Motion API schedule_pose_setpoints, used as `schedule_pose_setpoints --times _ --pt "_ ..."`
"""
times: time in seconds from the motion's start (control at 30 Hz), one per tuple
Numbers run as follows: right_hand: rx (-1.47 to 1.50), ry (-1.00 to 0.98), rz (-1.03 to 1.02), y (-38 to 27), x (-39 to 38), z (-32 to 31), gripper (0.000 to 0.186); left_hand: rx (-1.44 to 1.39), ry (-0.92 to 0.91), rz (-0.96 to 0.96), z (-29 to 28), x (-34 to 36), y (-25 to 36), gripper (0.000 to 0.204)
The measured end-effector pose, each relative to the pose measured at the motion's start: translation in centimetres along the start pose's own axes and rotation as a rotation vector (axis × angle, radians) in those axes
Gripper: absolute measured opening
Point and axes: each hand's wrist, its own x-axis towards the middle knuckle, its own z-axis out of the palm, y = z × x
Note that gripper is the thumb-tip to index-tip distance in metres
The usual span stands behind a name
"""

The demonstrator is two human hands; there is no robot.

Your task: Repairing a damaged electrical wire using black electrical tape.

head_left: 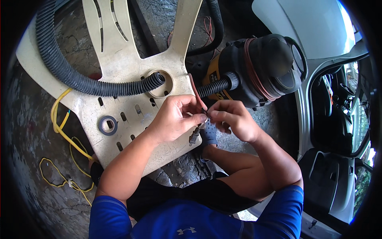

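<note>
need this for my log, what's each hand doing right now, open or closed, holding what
Left hand: closed, fingertips pinching the red cord, its plug hanging below.
Right hand: closed, pinching the same cord.

From my feed I see an outdoor spot in daylight, on cracked, stained concrete ground (28, 131). A cream plastic chair (119, 67) lies flat on it, slotted seat up, with a ribbed black hose (75, 79) draped across and a roll of dark tape (108, 125) resting on the seat. A yellow cord (63, 135) loops over the concrete. A silver car (318, 24) stands to the right, door open.
</note>
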Motion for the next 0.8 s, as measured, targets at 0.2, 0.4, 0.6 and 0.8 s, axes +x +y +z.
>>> schedule_pose_setpoints --times 0.2,0.4,0.6,0.8 --pt "-1.42 0.294 -1.172 -0.2 -0.4 0.5 0.052 -0.053 0.041 0.003 -0.4 0.3 -0.3 0.016" --pt "-1.471 0.414 -1.288 0.5 -0.2 1.0 0.026 -0.09 0.007 -0.035 -0.2 0.1 0.1 0.015" --pt "-0.904 0.309 -0.8 1.1 -0.2 1.0 0.012 -0.018 0.005 0.039 0.1 -0.1 0.1 0.015" --pt "-1.05 0.336 -0.75 -0.4 -1.3 2.0 0.029 -0.053 0.032 0.022 -0.5 0.1 -0.1 0.014"
